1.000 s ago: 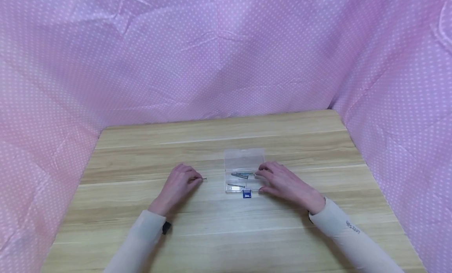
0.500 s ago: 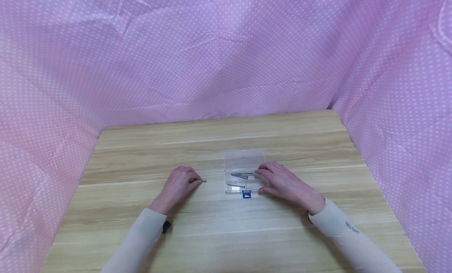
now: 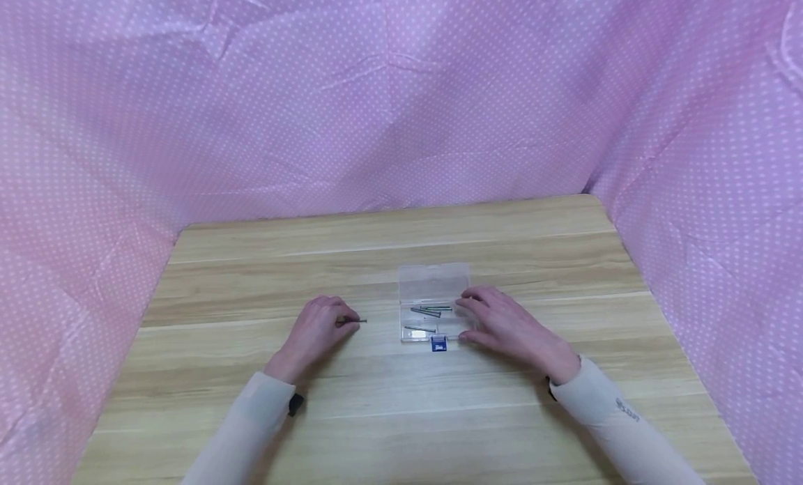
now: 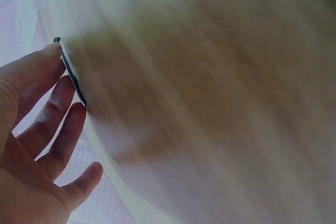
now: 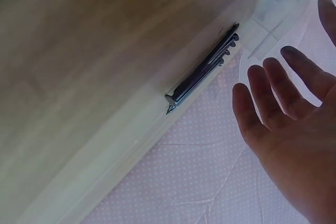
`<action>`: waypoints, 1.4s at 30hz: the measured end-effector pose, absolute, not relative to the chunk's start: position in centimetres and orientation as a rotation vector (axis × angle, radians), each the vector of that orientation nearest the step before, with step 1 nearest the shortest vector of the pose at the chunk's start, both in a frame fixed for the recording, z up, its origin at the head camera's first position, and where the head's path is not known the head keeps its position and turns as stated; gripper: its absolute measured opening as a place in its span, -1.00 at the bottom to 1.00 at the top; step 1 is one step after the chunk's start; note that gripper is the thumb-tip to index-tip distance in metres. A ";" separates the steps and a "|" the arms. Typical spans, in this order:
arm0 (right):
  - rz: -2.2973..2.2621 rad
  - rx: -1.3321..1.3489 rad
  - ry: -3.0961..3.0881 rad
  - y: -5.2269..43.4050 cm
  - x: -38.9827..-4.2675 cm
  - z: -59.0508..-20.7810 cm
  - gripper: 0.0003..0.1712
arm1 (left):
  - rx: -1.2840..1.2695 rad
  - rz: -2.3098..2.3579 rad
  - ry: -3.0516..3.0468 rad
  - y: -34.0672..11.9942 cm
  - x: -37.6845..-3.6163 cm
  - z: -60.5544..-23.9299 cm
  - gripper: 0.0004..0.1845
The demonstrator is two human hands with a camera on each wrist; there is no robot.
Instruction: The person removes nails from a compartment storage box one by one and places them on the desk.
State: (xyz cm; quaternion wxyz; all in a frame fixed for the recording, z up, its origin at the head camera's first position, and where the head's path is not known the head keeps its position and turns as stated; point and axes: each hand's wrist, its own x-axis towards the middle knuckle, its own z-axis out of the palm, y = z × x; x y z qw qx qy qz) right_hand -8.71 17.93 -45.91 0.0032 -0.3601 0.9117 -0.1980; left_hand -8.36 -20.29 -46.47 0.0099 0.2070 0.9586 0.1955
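Head view: clear box [image 3: 434,311] lies open at desk [image 3: 401,401] center, several nails [image 3: 428,311] inside, blue clasp [image 3: 438,343] at its near edge. Right hand [image 3: 502,325] rests at the box's right side, fingers relaxed, holding nothing. Left hand [image 3: 316,328], left of the box, pinches one nail [image 3: 354,321] lying on the desk. Left wrist view shows that nail [image 4: 70,72] against the fingertips [image 4: 50,56]. Right wrist view shows the nails [image 5: 202,74] bundled together, fingers [image 5: 262,98] spread just beside them.
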 end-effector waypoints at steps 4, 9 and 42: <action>-0.628 -1.060 2.886 18.0 -8.5 -45.7 -0.23 | 0.628 0.633 2.993 -20.2 -8.2 -46.3 -0.88; -0.624 -1.014 2.900 18.3 -8.3 -45.6 -0.17 | 0.596 0.686 2.994 -20.1 -7.9 -46.1 -0.84; -0.566 -1.102 2.886 18.6 -8.3 -46.3 -0.29 | 0.979 0.978 3.002 -12.8 -6.9 -45.5 -0.82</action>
